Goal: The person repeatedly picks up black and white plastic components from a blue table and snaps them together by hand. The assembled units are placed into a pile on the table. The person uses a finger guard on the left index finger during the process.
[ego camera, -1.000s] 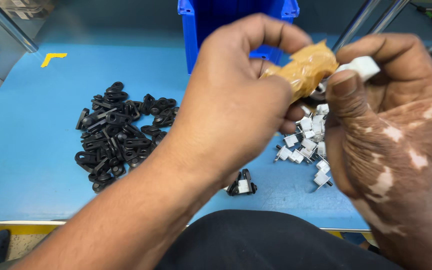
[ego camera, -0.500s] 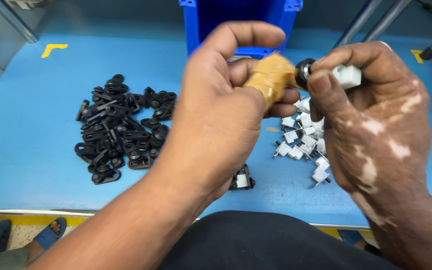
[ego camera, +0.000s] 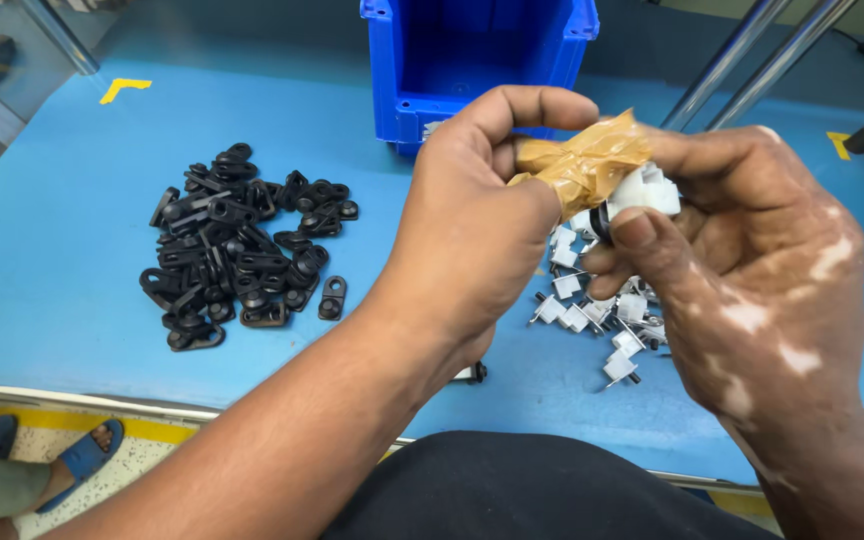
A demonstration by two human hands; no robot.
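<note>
My left hand (ego camera: 472, 235) is raised over the blue table, its thumb wrapped in tan tape (ego camera: 584, 160) and pressed against a small white clip (ego camera: 644, 192). My right hand (ego camera: 742, 270) pinches that white clip together with a black ring-shaped part between thumb and fingers. Under both hands lies a scatter of white clips with pins (ego camera: 592, 305). A pile of black plastic clamps (ego camera: 237, 250) sits to the left of my left forearm.
A blue plastic bin (ego camera: 407, 60) stands at the back of the blue table (ego camera: 42, 230). Metal rods (ego camera: 742, 60) slant at the back right. One assembled piece (ego camera: 472, 373) lies by my left wrist. Another person's sandalled foot (ego camera: 82, 455) shows below the table edge.
Both hands have stayed together in front of me, shifting slightly lower. The right fingers have turned the white clip against my taped left thumb.
</note>
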